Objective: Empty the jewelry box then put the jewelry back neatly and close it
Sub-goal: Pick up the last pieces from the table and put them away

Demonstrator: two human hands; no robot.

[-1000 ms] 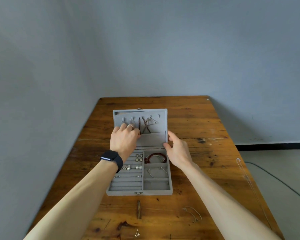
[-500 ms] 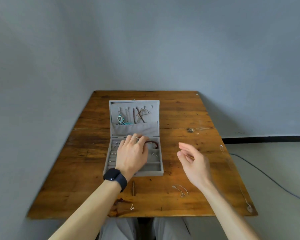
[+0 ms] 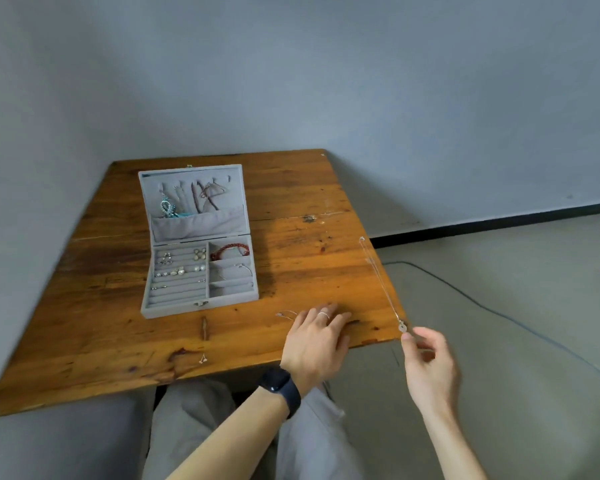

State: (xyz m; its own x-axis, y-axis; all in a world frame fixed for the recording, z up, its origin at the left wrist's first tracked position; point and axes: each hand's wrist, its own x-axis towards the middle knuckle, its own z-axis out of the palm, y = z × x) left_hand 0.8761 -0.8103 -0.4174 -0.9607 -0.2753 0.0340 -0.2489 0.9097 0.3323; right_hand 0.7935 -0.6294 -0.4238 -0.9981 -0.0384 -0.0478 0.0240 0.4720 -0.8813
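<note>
1. The small silver pieces in the ring rows of the open grey velvet jewelry box (image 3: 201, 296) are too small to identify.
2. The left hand (image 3: 314, 344) covers part of a thin silver chain (image 3: 285, 314) on the wooden table (image 3: 118, 341).
3. Both forearms are cut off by the near edge.

The left hand (image 3: 314, 344) has left the jewelry box (image 3: 201, 271) and now lies flat on the surface (image 3: 101, 341) near its front edge, right of the box, just beside a thin wire piece (image 3: 286, 315). The right hand (image 3: 428, 367) has moved away from the box side to the front right corner of the surface, with its fingertips (image 3: 406, 337) just beside the round pendant (image 3: 402, 328) of a thin chain (image 3: 378, 275) that lies along the right edge. The camera view has also turned to the right, so the box now appears further left
</note>
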